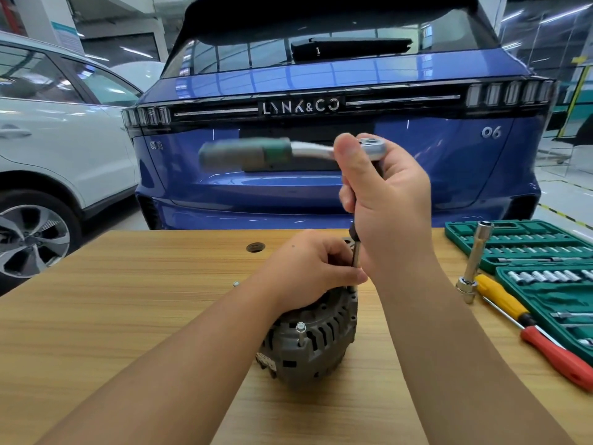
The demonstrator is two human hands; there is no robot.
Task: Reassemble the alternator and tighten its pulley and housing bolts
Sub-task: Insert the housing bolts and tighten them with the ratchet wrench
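Alternator (316, 332) sits low centre on the bench; right hand (385, 200) grips the ratchet (321, 149) head to spin it, while left hand (308, 268) pinches the extension (355, 261), probably steadying it on a bolt

bright, even overhead shop light – ceiling strips glare off the blue car (337, 75) at 12 o'clock. ratchet handle (244, 154) smeared by motion blur; wide-angle bending toward 3 and 9 o'clock.
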